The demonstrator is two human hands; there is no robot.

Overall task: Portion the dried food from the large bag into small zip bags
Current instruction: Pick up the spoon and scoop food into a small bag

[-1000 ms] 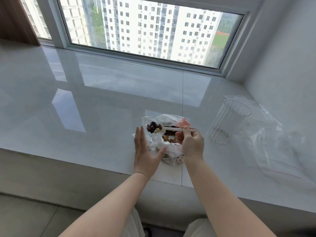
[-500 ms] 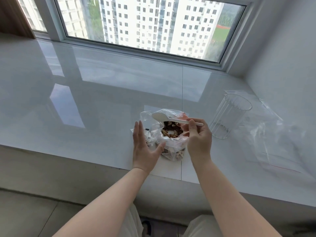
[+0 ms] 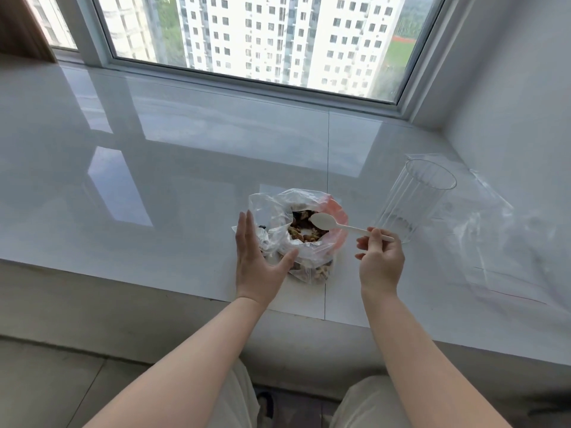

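Counts: two hands, one spoon, one open bag of dried food, one clear tumbler, and clear flat bags at right whose number cannot be told.

One large bag (image 3: pixel 298 239) of clear plastic sits on the white counter (image 3: pixel 154 168) near its front edge, about centre. Its mouth is rolled open and faces up; a pink strip shows along the far right rim. Dried food (image 3: pixel 304 231), mixed brown and dark pieces, is visible through the mouth and through the near lower wall.

Left hand (image 3: pixel 258 261): released, fingers straight and together, pointing away from the person, thumb spread to the right. The palm side lies against the left wall of the bag and the thumb touches its near wall.

Right hand (image 3: pixel 381 261): grasping the handle of one white plastic spoon (image 3: pixel 340 225), pinched between thumb and fingertips, the other fingers curled. The spoon's long axis runs left to right, nearly level; the bowl points left and sits over the bag mouth, the handle end points right past the fingers. The bowl looks empty.

One ribbed clear tumbler (image 3: pixel 417 199) stands upright, right of the bag, just beyond the right hand.

Clear zip bags (image 3: pixel 500 242) lie flat on the counter, right of the tumbler, by the wall.
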